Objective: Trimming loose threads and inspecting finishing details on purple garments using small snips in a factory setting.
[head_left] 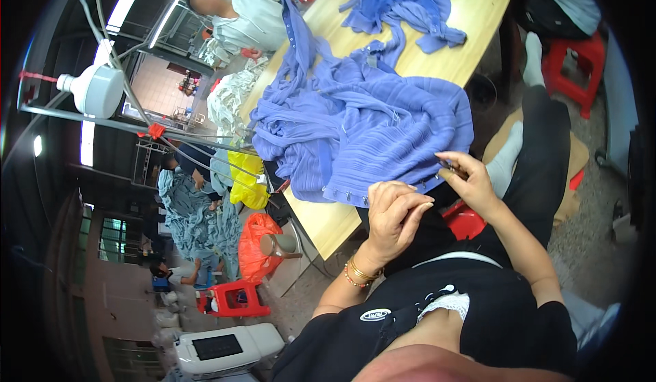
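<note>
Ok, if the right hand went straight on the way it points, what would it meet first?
The right hand would probably meet the blue-violet garment first; its near edge lies just ahead, though this view leaves the exact gap unclear.

Blue garment across near edge of table; left hand by hem, right hand gripping small dark tool; blue cloth toward far edge.

I record the garment at the near edge of the table as periwinkle blue with tonal stripes. The table shows pale yellow wood at its near left corner. Off the left edge, the first bag is bright yellow, the second bag orange-red, and the stool beside it red.
</note>
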The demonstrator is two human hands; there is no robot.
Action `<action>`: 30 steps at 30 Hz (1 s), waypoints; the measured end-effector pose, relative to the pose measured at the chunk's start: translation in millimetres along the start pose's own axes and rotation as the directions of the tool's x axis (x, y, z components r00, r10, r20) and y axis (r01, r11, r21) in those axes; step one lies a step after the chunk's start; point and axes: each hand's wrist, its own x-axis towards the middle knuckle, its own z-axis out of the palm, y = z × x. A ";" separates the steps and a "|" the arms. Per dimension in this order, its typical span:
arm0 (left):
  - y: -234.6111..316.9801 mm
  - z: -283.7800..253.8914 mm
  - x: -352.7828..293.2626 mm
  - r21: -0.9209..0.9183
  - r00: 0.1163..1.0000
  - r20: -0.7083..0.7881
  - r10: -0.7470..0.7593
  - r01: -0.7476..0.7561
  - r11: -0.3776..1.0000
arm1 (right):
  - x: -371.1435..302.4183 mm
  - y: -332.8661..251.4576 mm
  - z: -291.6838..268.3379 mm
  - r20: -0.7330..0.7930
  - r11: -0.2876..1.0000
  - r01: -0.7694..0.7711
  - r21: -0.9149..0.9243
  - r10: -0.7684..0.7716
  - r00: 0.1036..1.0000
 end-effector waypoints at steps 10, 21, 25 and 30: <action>-0.3 -36.7 29.4 0.008 0.963 -0.248 0.108 -0.109 0.994 | 7.7 -12.6 -8.9 -0.039 0.996 0.048 -0.075 -0.051 0.998; 73.3 -187.2 92.9 0.256 0.483 -0.518 0.706 -0.700 0.667 | -1.2 6.8 -11.3 -0.032 0.998 0.066 0.001 -0.066 0.997; 57.7 -208.8 80.6 0.235 0.447 -0.604 0.660 -0.691 0.684 | 1.1 7.7 -11.6 -0.026 0.998 0.044 -0.035 -0.045 0.999; 49.8 -210.5 71.8 0.201 0.434 -0.662 0.610 -0.682 0.703 | 4.2 7.5 -22.6 -0.023 0.999 0.035 -0.007 -0.035 0.999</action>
